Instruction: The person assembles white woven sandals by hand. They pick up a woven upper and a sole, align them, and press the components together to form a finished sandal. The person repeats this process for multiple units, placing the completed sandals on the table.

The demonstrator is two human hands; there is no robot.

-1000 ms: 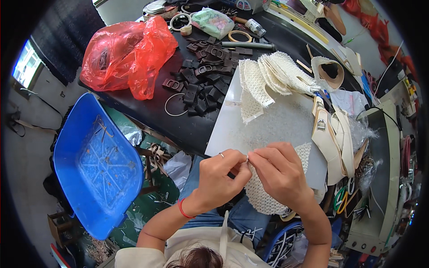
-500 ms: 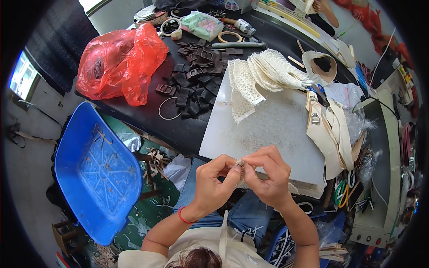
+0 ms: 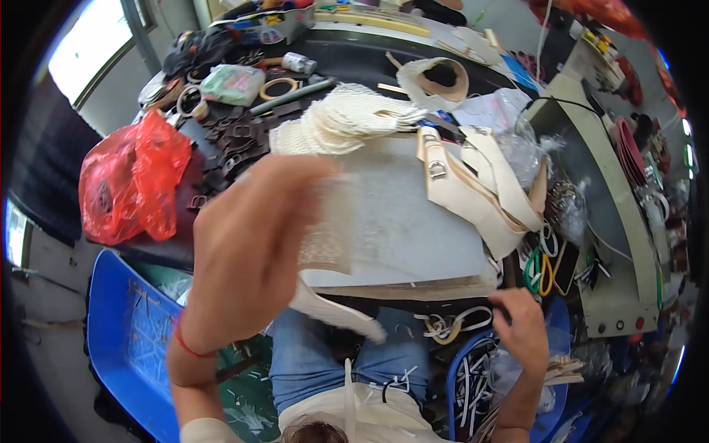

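My left hand (image 3: 247, 247), large and motion-blurred, is raised over the near left part of the grey board (image 3: 413, 214). Its fingers are closed on a cream woven strip (image 3: 325, 247), whose pale tail hangs below over my lap. My right hand (image 3: 521, 325) is off the board's near right corner, next to the blue tub (image 3: 456, 384). Its fingers are loosely bent with a gap at the thumb, and nothing shows between them. On the board's far side lies a stack of cream woven pieces (image 3: 343, 118). Cream straps with a buckle (image 3: 461, 181) lie along its right side.
A red plastic bag (image 3: 129, 181) and dark buckled straps (image 3: 240, 140) lie on the table's left. Below is a blue basin (image 3: 111, 325). Tape rings (image 3: 279, 89) and a tube (image 3: 292, 96) are farther back. Scissors with green and yellow handles (image 3: 545, 273) lie at right.
My hands were together over the board's near edge; now they are apart. The left has risen leftward with the woven strip, the right has let go and moved right. The view has shifted.
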